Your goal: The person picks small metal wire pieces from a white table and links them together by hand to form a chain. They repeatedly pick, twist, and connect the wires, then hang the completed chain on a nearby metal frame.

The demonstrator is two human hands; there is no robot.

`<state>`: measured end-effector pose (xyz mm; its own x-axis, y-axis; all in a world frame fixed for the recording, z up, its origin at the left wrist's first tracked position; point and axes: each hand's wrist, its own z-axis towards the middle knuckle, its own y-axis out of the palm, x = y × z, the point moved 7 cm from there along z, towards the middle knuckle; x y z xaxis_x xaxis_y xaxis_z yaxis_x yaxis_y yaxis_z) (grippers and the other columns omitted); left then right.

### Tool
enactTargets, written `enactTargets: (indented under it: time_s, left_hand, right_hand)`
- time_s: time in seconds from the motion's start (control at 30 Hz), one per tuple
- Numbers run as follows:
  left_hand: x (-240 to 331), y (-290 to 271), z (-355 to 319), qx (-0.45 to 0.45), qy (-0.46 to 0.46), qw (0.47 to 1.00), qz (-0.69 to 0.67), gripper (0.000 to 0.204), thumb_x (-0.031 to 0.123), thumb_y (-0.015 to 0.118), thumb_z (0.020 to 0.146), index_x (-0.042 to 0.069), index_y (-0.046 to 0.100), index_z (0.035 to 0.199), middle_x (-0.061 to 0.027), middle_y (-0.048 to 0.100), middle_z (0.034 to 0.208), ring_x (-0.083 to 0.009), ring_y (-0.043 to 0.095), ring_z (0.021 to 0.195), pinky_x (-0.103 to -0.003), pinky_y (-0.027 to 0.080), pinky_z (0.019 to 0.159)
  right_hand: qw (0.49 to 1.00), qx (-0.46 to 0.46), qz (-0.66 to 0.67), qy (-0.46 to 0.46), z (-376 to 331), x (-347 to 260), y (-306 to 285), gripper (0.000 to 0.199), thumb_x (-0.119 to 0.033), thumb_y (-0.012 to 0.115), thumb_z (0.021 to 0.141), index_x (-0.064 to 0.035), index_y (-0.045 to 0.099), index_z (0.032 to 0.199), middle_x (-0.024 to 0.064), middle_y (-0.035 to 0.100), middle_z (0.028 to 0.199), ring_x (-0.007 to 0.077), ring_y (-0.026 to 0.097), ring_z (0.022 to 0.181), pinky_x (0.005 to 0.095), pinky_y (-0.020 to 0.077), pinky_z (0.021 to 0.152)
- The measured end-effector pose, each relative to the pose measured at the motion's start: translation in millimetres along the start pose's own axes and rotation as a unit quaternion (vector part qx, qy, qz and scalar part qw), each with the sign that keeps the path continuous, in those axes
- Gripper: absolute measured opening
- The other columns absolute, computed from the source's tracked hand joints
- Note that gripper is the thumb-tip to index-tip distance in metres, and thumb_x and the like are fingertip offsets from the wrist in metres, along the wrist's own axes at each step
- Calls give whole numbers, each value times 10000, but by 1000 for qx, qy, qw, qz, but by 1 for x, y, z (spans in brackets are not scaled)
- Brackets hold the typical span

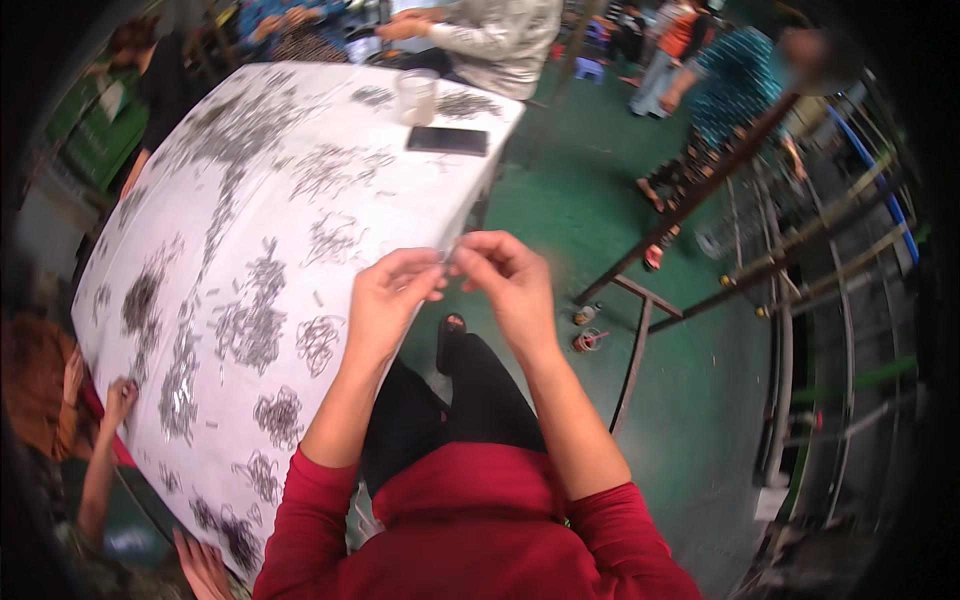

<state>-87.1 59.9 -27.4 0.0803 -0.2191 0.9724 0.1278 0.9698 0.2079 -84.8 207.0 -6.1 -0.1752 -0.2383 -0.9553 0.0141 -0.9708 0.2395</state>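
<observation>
Small piece (447, 257) between both grips (395, 283) (512, 282)

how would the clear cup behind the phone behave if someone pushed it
The cup looks see-through, perhaps plastic, so it is probably light. It stands upright, taller than wide, so a high push might tip it. Its round wall suggests it could then roll.

Left hand (398, 283) and right hand (507, 282) pinch a small grey piece (447, 258), dark heaps (255, 330) scattered across white table (425, 205)
</observation>
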Motion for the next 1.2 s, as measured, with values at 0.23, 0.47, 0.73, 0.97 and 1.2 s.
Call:
enactTargets:
  time_s: [0.23,0.47,0.73,0.97,1.2]
  left_hand:
    - [-24,-19,-5,-80,-166,929,-322,299,100,599,914,-29,557,1180,-54,611,934,-113,593,789,-266,517,719]
    - [-33,-29,-12,-114,-191,890,-398,460,141,603,902,-11,405,1289,-9,561,918,-80,537,779,-220,475,696]
    - [-49,-31,-3,-106,-221,870,-429,481,154,626,886,1,398,1282,7,568,902,-75,537,779,-215,462,696]
    - [-76,-35,2,-83,-252,861,-433,414,165,630,890,18,453,1234,6,592,892,-66,562,772,-222,484,688]
    - [-81,-121,-10,137,-165,977,15,223,185,674,866,49,665,1043,-55,654,863,-116,607,756,-269,512,639]
  right_hand:
    - [994,-71,-73,-24,12,8,23,162,-114,658,879,3,669,990,27,679,900,79,589,729,217,472,626]
    - [983,-163,-85,-16,21,23,46,133,-101,647,888,4,662,968,31,680,902,80,592,756,221,469,675]
    - [983,-179,21,39,30,40,50,107,-66,631,897,11,641,970,15,648,896,81,585,802,221,462,743]
    - [972,-182,49,142,42,67,49,95,-59,625,900,4,630,971,41,641,947,97,574,863,241,449,812]
    - [956,-223,67,178,51,102,67,73,-63,617,907,-8,623,955,38,642,945,96,560,901,245,433,840]
